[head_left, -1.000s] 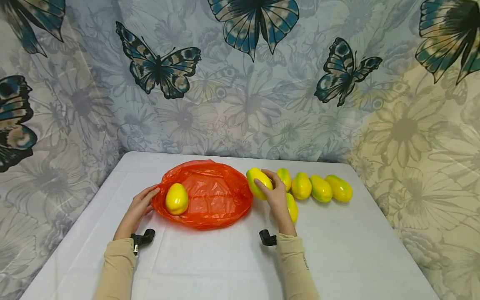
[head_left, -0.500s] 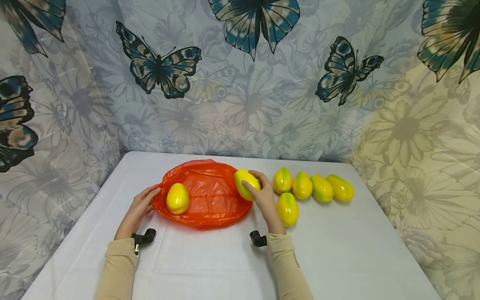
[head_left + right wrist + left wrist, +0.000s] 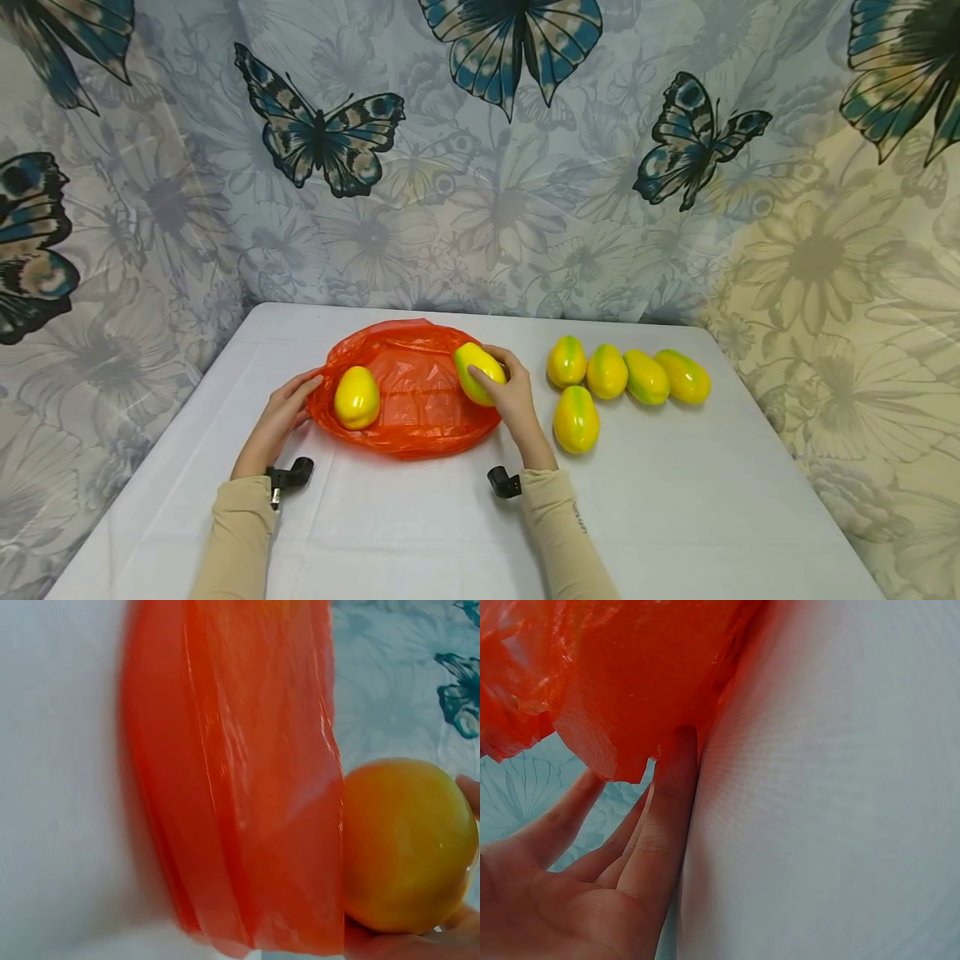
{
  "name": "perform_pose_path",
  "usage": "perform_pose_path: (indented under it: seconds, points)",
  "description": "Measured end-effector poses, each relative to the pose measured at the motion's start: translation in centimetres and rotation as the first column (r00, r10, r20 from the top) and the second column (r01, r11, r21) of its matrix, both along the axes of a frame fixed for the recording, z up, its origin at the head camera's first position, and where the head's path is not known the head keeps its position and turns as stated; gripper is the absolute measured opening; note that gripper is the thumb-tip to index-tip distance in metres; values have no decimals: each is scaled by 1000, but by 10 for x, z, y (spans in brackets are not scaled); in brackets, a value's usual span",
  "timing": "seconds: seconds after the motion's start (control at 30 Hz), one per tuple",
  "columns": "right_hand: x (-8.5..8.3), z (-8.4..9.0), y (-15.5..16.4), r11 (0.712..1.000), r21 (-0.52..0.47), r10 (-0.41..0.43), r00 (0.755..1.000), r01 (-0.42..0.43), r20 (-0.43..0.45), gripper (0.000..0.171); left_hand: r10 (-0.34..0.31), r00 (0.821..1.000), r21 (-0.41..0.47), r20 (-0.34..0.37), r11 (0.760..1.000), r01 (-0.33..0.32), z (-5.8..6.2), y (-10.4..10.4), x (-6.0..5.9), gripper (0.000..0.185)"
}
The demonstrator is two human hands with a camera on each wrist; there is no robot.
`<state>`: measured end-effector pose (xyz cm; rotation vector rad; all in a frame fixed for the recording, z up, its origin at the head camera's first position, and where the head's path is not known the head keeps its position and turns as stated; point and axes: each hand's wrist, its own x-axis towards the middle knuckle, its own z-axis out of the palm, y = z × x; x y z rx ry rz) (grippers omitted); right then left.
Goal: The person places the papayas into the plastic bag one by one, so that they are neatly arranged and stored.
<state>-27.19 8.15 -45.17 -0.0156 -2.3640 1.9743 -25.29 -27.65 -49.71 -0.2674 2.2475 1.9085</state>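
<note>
A red plastic bag (image 3: 420, 417) lies spread on the table with its mouth facing up, and one yellow mango (image 3: 357, 398) sits inside at its left. At the bag's left rim my left hand (image 3: 277, 421) holds the edge; the left wrist view shows the thumb and fingers (image 3: 656, 840) on the plastic. My right hand (image 3: 517, 400) grips another yellow-green mango (image 3: 477, 372) over the bag's right side. In the right wrist view that mango (image 3: 409, 847) is just above the rim, and most of the hand is out of frame.
To the right, several more mangoes stand in a row, among them one at the near end (image 3: 566, 362) and one at the far end (image 3: 682, 377). Another mango (image 3: 576, 419) sits in front of the row. A butterfly-print cloth (image 3: 510, 233) hangs behind the white table (image 3: 405, 533).
My right hand has moved left with the mango, from beside the bag's right edge to over its opening. The left hand has stayed at the rim.
</note>
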Motion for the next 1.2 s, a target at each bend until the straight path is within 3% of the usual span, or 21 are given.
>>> perform_pose_path:
  seconds: [1.2]
  points:
    - [0, -18, -52, 998, -8, 56, 998, -56, -11, 44, 16, 1000, -26, -5, 1000, -16, 1, 4, 0, 81]
